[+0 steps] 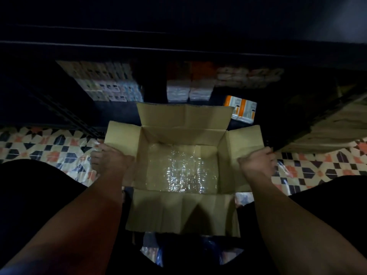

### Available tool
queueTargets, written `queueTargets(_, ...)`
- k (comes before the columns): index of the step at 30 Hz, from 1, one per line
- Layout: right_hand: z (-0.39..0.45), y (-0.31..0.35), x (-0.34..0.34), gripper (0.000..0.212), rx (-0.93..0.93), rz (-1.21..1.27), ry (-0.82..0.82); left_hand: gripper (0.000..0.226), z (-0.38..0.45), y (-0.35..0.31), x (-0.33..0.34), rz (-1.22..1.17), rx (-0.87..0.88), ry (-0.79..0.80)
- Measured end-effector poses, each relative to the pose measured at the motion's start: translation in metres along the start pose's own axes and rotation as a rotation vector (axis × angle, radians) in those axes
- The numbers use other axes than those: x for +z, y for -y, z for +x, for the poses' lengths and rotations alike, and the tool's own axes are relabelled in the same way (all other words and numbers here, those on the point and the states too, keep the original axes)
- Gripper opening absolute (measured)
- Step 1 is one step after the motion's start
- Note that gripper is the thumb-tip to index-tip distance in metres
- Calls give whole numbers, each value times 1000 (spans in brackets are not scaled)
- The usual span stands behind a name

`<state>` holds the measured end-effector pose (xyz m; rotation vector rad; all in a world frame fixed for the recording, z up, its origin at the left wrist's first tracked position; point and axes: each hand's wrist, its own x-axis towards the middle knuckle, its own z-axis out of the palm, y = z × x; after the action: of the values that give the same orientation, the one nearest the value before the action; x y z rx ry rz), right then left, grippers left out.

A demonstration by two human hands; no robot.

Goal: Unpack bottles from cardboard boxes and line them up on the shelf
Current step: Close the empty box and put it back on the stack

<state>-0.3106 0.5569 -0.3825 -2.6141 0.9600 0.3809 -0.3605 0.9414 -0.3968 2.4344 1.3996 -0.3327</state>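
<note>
The open cardboard box [181,155], mouth upward over the tiled floor [49,147] before the shelf [119,84], is gripped at its side flaps by the left hand [111,157] and right hand [258,161], fingers curled over the edges.

My only view comes from the camera on my head, looking steeply down and a little forward, close over the open cardboard box [181,165] between my forearms. The tiled floor [49,147] runs along both sides, and the dark shelf [178,50] crosses the top edge.
</note>
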Motion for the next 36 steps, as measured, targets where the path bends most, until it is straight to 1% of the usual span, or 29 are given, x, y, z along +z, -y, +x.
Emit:
queueTargets(1,-3,4,-4,84,-10,-31,-22,107,-4,0,-5,58,54,-23)
queueTargets(3,-11,12,-7,72,-50,-66,-47,100,-13,0,-13,263,133,-92)
queueTargets(4,-16,15,-8,66,-87,-69,-64,94,-18,0,-15,310,171,-126)
queueTargets(7,-32,23,-6,46,-235,-119,-148,67,-34,-4,-20,303,317,-206)
queueTargets(9,-44,30,-7,48,-325,-179,-134,59,-44,-9,-19,189,407,-148)
queueTargets(12,-62,37,-5,69,-468,-279,-44,66,-67,-22,-8,26,565,17)
queueTargets(13,-67,39,-4,70,-525,-289,4,66,-73,-26,-2,-8,607,60)
queueTargets(15,-71,40,3,53,-626,-273,107,60,-79,-31,8,-14,660,131)
queueTargets(16,-70,40,9,48,-652,-273,166,61,-79,-32,13,21,671,180)
queueTargets(18,-68,38,18,53,-674,-327,282,80,-74,-31,19,121,675,271)
queueTargets(19,-64,36,25,52,-664,-348,321,89,-70,-31,23,160,678,289)
queueTargets(21,-59,30,33,46,-597,-400,360,97,-61,-27,29,178,672,293)
queueTargets(23,-52,26,37,72,-514,-384,386,100,-49,-26,36,127,620,283)
queueTargets(24,-49,23,39,82,-482,-354,387,99,-44,-27,39,104,597,261)
queueTargets(26,-45,22,42,91,-449,-243,363,92,-33,-31,44,76,566,180)
queueTargets(28,-37,21,48,106,-360,-91,358,88,-19,-40,46,-10,527,99)
queueTargets(29,-33,21,51,112,-298,-17,363,93,-12,-46,45,-76,499,66)
queueTargets(31,-23,16,56,118,-182,109,395,115,2,-60,40,-210,432,35)
queueTargets(32,-17,13,58,118,-141,154,431,126,10,-67,36,-269,407,48)
queueTargets(34,-2,3,64,120,-99,190,520,140,25,-82,30,-316,383,127)
queueTargets(35,5,-2,65,125,-78,219,574,142,32,-88,27,-312,377,176)
queueTargets(36,9,-5,64,134,-45,273,628,135,40,-92,25,-313,371,215)
